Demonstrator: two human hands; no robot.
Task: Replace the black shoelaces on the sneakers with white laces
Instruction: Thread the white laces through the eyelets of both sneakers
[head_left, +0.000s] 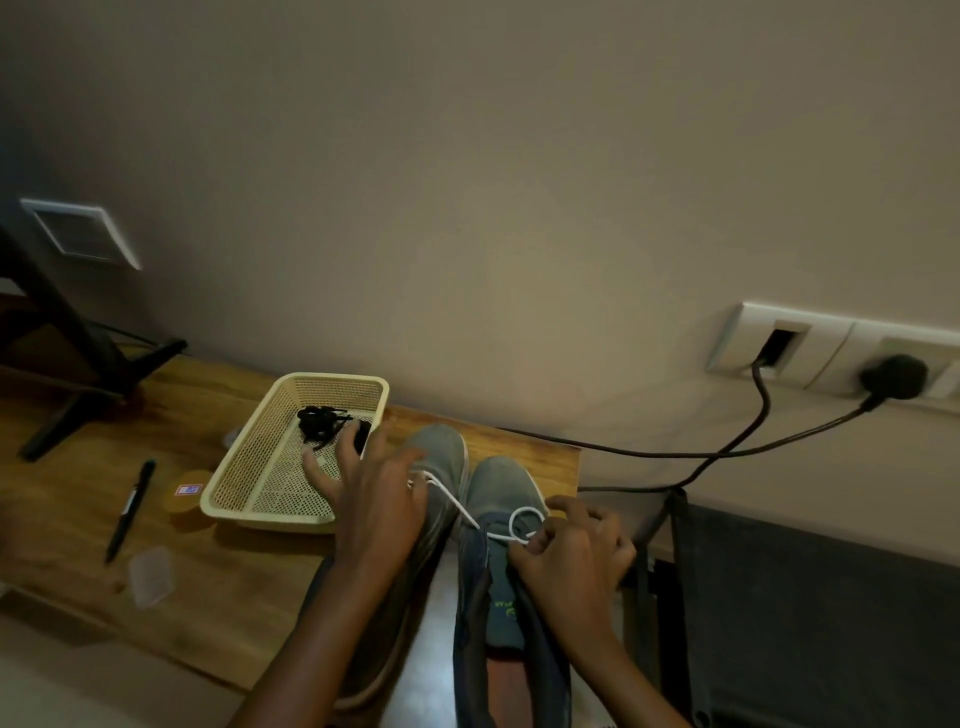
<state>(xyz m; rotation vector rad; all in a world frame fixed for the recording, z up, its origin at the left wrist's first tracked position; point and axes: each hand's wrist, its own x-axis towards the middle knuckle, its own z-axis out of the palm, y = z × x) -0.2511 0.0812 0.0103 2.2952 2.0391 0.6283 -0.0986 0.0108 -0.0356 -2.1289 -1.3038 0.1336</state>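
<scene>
A person's right hand (571, 558) is pinching a loop of white lace (457, 506) with curled fingers at the upper eyelets of the right grey sneaker (498, 483). The lace is stretching across to the left hand (374, 493), whose fingers are spreading apart over the left sneaker (441, 452); any grip beneath is hidden. Black laces (322, 423) are lying in a cream mesh basket (228, 512) just beside the shoes on a wooden table (234, 587). A pen (132, 506) and tape roll (184, 499) are sitting further left, and black cables (649, 454) are trailing from wall sockets.
</scene>
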